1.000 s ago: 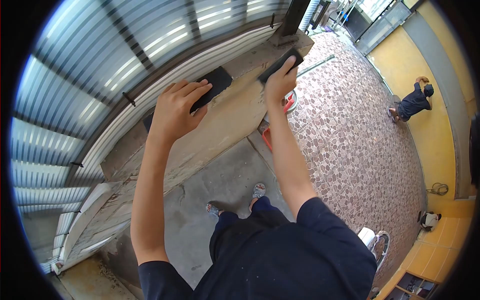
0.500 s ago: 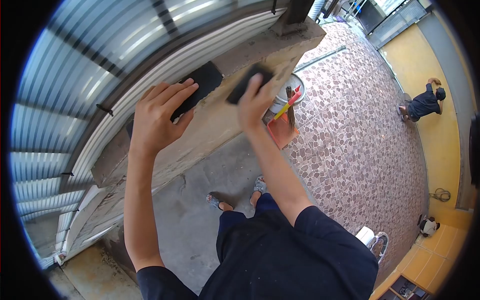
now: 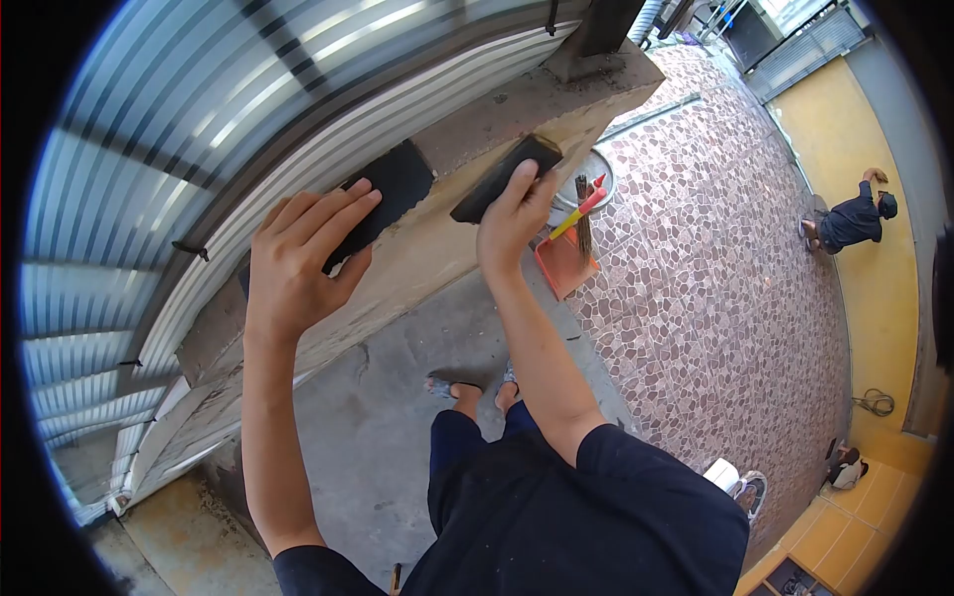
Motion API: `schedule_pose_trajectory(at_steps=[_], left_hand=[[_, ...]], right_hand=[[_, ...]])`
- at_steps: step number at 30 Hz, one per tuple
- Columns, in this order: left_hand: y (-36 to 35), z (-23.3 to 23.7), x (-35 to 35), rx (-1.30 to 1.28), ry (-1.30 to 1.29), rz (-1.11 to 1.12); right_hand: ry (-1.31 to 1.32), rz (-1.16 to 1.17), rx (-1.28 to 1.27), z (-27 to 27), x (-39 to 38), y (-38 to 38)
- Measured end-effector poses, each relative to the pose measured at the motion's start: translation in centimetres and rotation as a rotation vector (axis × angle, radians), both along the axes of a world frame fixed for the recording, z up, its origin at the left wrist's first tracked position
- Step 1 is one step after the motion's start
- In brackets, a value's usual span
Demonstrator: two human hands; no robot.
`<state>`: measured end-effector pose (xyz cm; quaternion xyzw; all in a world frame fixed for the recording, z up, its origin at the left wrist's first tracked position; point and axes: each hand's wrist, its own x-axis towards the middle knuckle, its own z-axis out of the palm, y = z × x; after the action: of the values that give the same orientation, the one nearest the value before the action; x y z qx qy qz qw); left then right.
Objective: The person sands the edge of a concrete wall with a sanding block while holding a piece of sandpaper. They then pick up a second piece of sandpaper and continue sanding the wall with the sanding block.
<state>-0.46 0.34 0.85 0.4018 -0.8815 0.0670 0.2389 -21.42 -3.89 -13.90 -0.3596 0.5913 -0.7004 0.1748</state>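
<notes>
At ledge [image 3: 487, 124] | left hand [image 3: 301, 260]: fingers spread on black sheet [image 3: 399, 187] | right hand [image 3: 509, 226]: fingers pinching black block [image 3: 500, 181]

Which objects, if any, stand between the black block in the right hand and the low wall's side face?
Nothing visible stands between the black block in the right hand and the low wall. The black board under the left hand lies off to the left.

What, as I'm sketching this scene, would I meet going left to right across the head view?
The left hand on a black slab, the right hand gripping a black block, the red dustpan, a white object, a person in dark clothes.
</notes>
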Motion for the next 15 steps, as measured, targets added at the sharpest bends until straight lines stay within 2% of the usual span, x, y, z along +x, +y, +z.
schedule_pose_trajectory(at_steps=[1,3,5,7,9,11,15], left_hand=[[0.0,0.0,0.0,0.008,0.000,0.003],[0.0,0.1,0.0,0.011,0.007,-0.003],[-0.1,0.3,0.1,0.009,0.014,-0.012],[0.0,0.2,0.1,0.026,0.017,-0.009],[0.0,0.1,0.2,0.019,0.007,-0.009],[-0.1,0.0,0.3,0.036,0.023,-0.016],[-0.2,-0.2,0.4,0.024,0.046,-0.036]], right_hand=[[-0.003,-0.003,-0.001,0.0,-0.1,-0.3],[-0.222,-0.008,-0.026,0.2,-0.5,-1.2],[-0.266,0.021,-0.090,0.6,-0.1,-1.7],[-0.365,-0.053,-0.189,2.0,0.8,-1.4],[-0.361,-0.025,-0.155,1.3,1.4,-1.2],[-0.129,-0.159,-0.142,1.3,2.3,-1.4],[-0.172,-0.211,-0.105,2.0,3.0,-1.4]])
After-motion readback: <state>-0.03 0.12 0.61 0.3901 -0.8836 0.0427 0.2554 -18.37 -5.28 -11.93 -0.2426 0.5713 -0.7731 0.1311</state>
